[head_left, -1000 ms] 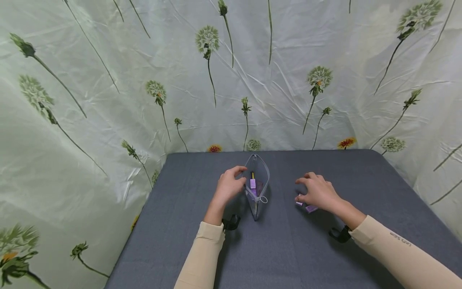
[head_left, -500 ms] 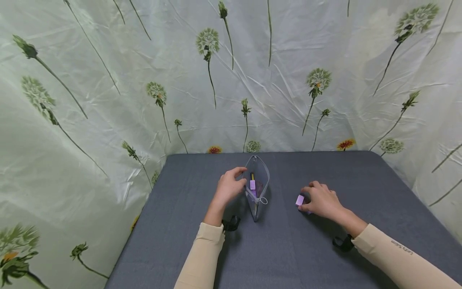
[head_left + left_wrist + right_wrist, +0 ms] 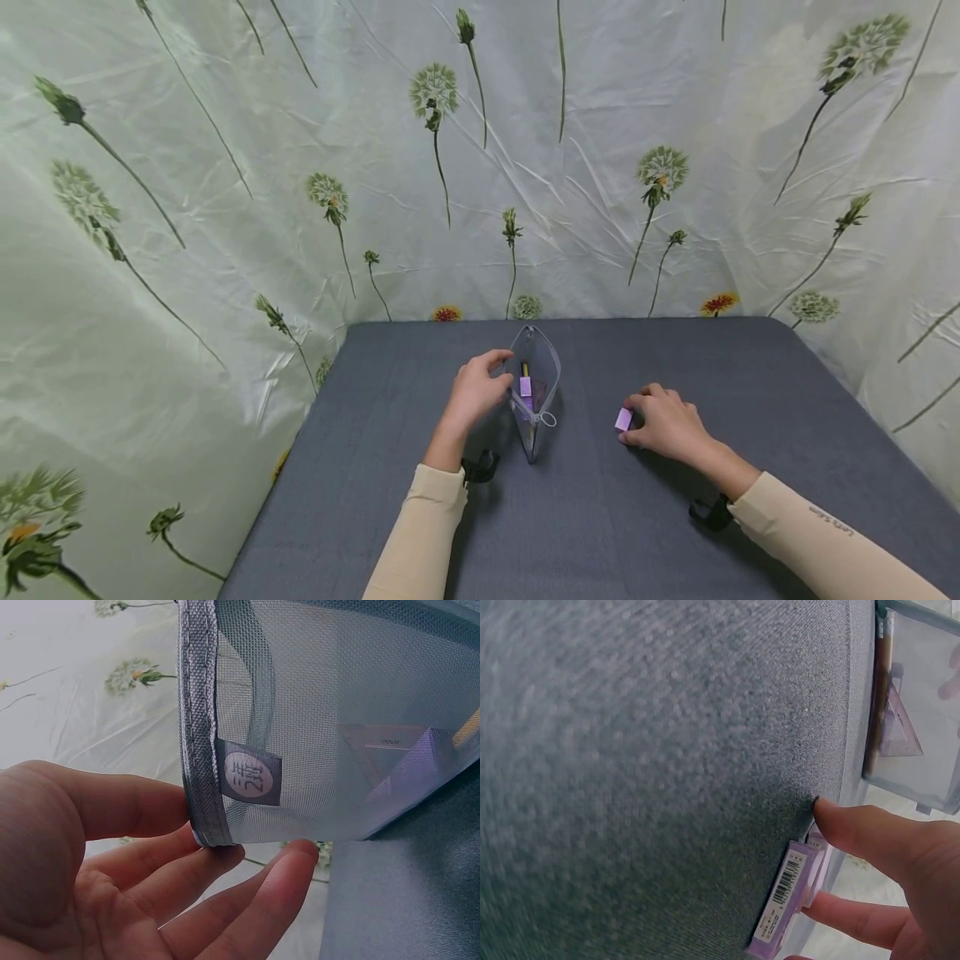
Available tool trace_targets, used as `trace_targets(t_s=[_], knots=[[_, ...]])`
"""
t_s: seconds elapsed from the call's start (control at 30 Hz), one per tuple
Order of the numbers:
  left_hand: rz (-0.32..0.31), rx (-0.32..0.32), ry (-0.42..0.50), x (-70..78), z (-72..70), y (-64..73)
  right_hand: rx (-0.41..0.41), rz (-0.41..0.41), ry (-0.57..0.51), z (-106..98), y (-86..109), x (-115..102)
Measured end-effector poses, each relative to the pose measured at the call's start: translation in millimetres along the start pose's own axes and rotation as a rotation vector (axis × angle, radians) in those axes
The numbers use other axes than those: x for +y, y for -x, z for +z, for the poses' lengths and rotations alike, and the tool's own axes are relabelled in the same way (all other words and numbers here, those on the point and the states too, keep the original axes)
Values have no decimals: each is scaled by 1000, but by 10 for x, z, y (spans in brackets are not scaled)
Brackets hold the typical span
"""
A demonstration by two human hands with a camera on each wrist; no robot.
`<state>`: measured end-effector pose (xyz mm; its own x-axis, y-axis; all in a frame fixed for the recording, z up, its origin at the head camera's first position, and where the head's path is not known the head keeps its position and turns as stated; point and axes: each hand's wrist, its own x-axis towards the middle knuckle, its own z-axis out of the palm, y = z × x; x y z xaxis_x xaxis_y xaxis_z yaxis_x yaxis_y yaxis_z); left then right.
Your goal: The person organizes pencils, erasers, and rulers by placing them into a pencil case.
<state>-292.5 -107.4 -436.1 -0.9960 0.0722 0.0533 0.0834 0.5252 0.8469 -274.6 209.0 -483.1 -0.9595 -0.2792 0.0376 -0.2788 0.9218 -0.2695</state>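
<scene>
My left hand pinches the zipped rim of an open, see-through mesh pencil case, thumb on one side and fingers on the other. A grey label is sewn by its zip. Inside lie a pencil, a clear purple set square and purple items. To the right, my right hand holds a small purple eraser between thumb and fingers, just at the table. A second purple block with a barcode label lies against it in the right wrist view; the hand hides it in the head view.
A dark grey cloth-covered table lies under both hands. Behind and beside it hangs a pale curtain printed with dandelions. A ring pull hangs at the pencil case's near end.
My right hand has come down and slightly nearer me, and its thumb and fingers have closed on the purple eraser, which now shows larger. The left hand stays at the pencil case.
</scene>
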Motion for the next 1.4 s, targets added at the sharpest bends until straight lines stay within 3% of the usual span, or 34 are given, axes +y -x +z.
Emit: trace_targets(t_s=[0.6, 1.4], knots=[[4, 4, -14, -1, 3, -6, 62, 5, -26, 48, -5, -7], [-6, -17, -3, -7, -14, -10, 30, 16, -45, -63, -68, -81]])
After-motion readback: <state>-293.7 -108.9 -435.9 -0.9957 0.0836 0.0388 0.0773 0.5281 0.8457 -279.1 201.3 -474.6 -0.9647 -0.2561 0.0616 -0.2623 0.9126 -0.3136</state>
